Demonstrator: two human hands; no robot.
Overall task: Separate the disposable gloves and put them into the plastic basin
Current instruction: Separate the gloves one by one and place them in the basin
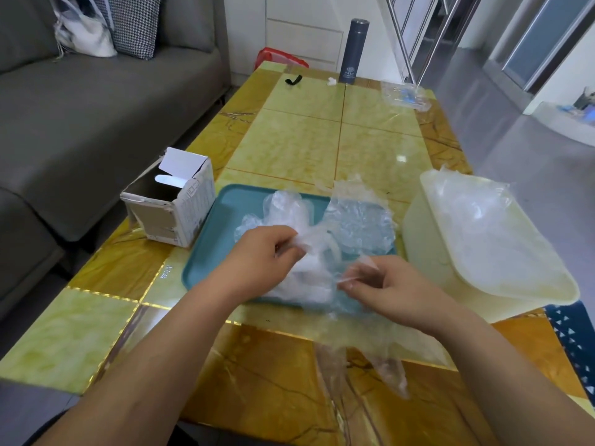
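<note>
A heap of clear disposable gloves [354, 220] lies on a teal tray [209, 252] in front of me. My left hand [260, 255] pinches part of the clump over the tray's middle. My right hand [383, 284] pinches the edge of one thin glove [383, 358], which hangs down over the table's near side. The cream plastic basin [428, 252] stands to the right of the tray, with several clear gloves [476, 226] inside it.
An open cardboard box [174, 204] stands left of the tray on the yellow tiled table [289, 140]. A dark flask [352, 49], a black strap [293, 80] and a plastic bag [405, 94] sit at the far end. A grey sofa [80, 107] runs along the left.
</note>
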